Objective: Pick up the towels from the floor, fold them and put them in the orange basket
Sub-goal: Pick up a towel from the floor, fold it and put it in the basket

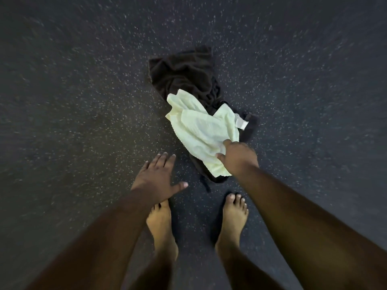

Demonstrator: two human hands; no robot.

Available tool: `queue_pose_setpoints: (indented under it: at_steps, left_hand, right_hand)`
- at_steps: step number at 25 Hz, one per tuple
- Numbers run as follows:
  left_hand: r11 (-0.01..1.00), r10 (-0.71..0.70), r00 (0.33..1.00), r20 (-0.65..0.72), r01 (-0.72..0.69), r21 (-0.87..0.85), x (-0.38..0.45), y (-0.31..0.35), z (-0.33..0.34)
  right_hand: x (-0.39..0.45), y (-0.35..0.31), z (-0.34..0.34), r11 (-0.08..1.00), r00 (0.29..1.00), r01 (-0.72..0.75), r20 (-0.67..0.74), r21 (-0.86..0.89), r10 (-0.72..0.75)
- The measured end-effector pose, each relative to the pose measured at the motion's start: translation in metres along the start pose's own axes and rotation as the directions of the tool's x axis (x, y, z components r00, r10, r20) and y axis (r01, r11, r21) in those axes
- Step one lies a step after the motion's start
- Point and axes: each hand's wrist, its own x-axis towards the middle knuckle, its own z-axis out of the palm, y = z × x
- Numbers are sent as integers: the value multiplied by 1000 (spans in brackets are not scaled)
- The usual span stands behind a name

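A crumpled pale yellow towel lies on top of a dark brown towel on the dark speckled floor. My right hand pinches the near edge of the pale yellow towel, with thumb and fingers curled into the cloth. My left hand hovers to the left of the towels with its fingers spread and straight, holding nothing. A white label shows at the yellow towel's right corner. The orange basket is not in view.
My two bare feet stand just short of the towels. The dark speckled floor stretches out on all sides; the picture is blurred toward its edges.
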Motion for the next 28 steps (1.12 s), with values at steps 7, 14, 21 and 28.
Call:
queue_pose_setpoints:
  at_steps: [7,14,21,28]
  left_hand:
    - [999,9,999,33,-8,-33,-39,12,-21]
    - [999,44,999,-11,-44,-10,-93,38,-62]
    - [999,-2,1000,11,1,51,4,12,0]
    - [1000,-20,999,36,20,19,-61,10,-5]
  right_hand:
    - [-47,-9,-4,997,1000,20,8,73,-21]
    - [-104,5,-56,995,1000,15,-11,95,-14]
    - [12,-15,8,998,996,43,-72,-49,-47]
    - [-66,-7,-6,993,993,87,-86,75,-80]
